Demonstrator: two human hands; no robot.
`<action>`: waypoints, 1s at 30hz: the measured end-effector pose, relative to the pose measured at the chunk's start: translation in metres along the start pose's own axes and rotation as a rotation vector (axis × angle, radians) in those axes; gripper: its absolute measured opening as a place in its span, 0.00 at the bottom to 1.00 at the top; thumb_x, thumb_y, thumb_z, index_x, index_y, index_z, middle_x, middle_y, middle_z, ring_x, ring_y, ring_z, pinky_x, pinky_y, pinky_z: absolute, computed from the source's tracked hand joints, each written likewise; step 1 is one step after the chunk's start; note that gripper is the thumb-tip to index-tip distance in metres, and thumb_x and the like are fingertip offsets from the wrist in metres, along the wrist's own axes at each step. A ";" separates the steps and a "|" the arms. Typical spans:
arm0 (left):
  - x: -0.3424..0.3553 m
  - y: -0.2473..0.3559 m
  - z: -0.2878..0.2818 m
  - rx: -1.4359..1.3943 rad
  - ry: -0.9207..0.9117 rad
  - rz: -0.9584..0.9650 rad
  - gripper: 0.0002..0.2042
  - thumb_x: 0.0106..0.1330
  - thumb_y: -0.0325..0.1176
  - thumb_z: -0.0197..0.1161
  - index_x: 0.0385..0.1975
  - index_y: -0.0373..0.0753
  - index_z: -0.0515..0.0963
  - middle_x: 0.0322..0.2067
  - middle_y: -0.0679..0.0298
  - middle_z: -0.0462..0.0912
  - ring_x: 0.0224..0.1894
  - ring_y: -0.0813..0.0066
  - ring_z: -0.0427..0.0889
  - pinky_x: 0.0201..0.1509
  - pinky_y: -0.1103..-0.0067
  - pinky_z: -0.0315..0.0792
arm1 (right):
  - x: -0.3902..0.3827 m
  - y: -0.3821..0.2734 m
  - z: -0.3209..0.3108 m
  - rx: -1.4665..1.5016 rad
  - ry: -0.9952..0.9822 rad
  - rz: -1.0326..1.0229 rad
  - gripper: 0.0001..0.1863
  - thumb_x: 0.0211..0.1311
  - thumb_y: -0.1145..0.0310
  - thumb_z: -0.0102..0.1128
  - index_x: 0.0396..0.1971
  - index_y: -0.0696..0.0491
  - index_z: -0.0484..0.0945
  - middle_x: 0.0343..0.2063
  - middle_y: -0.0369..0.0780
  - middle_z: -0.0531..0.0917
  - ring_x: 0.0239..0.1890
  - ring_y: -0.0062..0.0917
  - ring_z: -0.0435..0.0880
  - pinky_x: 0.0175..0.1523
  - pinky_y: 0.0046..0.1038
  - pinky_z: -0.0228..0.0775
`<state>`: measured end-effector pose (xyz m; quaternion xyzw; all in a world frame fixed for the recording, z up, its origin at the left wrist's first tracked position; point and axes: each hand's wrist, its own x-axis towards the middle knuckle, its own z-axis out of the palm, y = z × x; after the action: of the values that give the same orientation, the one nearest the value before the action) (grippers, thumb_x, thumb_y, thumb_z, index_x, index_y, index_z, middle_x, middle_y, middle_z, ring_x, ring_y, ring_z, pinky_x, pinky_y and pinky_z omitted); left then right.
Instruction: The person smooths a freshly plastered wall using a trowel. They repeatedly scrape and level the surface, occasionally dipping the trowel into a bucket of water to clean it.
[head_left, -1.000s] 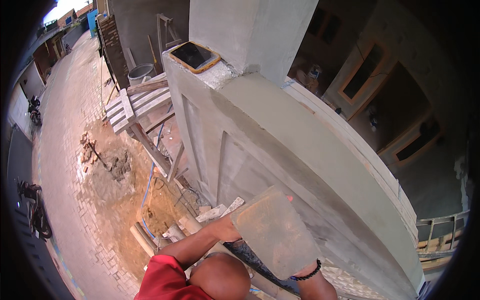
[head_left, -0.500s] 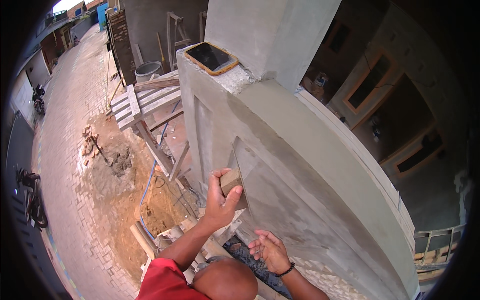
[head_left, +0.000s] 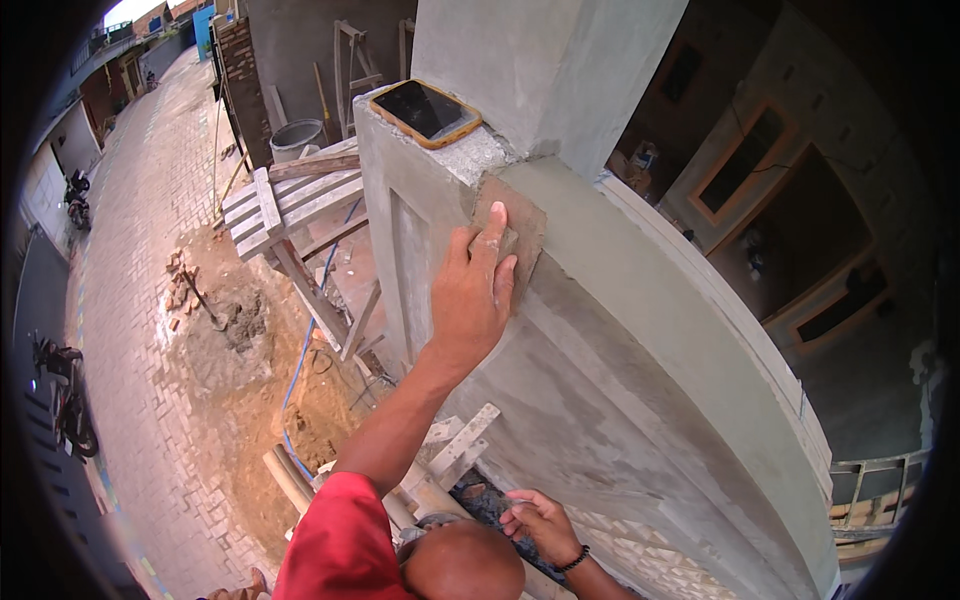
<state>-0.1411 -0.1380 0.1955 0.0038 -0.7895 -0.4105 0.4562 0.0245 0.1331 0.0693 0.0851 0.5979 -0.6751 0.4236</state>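
Observation:
My left hand [head_left: 475, 295] reaches up and presses a brown rectangular pad [head_left: 527, 222] flat against the upper corner of a grey plastered wall [head_left: 640, 380]. The fingers lie spread over the pad, with its right edge showing past them. My right hand [head_left: 535, 520], a dark band on its wrist, hangs low near the wall's base with loosely curled fingers and nothing in it. A dark phone in an orange case [head_left: 428, 112] lies on the wall's top ledge just above the pad.
A wooden trestle [head_left: 300, 195] and loose planks [head_left: 460, 445] stand left of the wall, over a dirt and sand patch [head_left: 230, 330]. A grey bucket [head_left: 297, 138] sits behind. Motorbikes [head_left: 65, 400] are parked along the paved lane. A square pillar [head_left: 550, 70] rises above the ledge.
A second ago both hands held a pale flat board low down. The board is gone from view, and my left hand has carried the brown pad up to the wall's upper corner.

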 end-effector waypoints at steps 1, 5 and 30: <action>-0.011 -0.008 0.005 0.020 -0.005 -0.013 0.27 0.65 0.23 0.60 0.65 0.35 0.66 0.42 0.50 0.73 0.41 0.54 0.76 0.46 0.68 0.71 | 0.000 0.003 0.000 -0.005 0.007 0.002 0.17 0.71 0.71 0.52 0.57 0.59 0.71 0.36 0.42 0.83 0.34 0.22 0.82 0.38 0.24 0.75; -0.079 -0.043 0.004 0.043 -0.127 -0.097 0.27 0.64 0.24 0.60 0.65 0.34 0.66 0.41 0.50 0.72 0.39 0.54 0.75 0.44 0.67 0.72 | -0.003 0.007 0.002 0.023 0.004 -0.007 0.17 0.70 0.73 0.52 0.56 0.59 0.71 0.36 0.42 0.83 0.34 0.22 0.81 0.38 0.24 0.75; -0.026 0.039 0.008 -0.058 -0.010 0.106 0.29 0.61 0.21 0.61 0.65 0.32 0.66 0.42 0.50 0.74 0.39 0.56 0.76 0.43 0.71 0.73 | -0.014 0.021 -0.003 -0.130 0.071 -0.056 0.17 0.68 0.74 0.52 0.55 0.61 0.72 0.34 0.38 0.84 0.31 0.16 0.81 0.36 0.19 0.73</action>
<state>-0.1173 -0.0964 0.2001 -0.0533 -0.7787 -0.4084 0.4732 0.0462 0.1444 0.0622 0.0646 0.6574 -0.6431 0.3874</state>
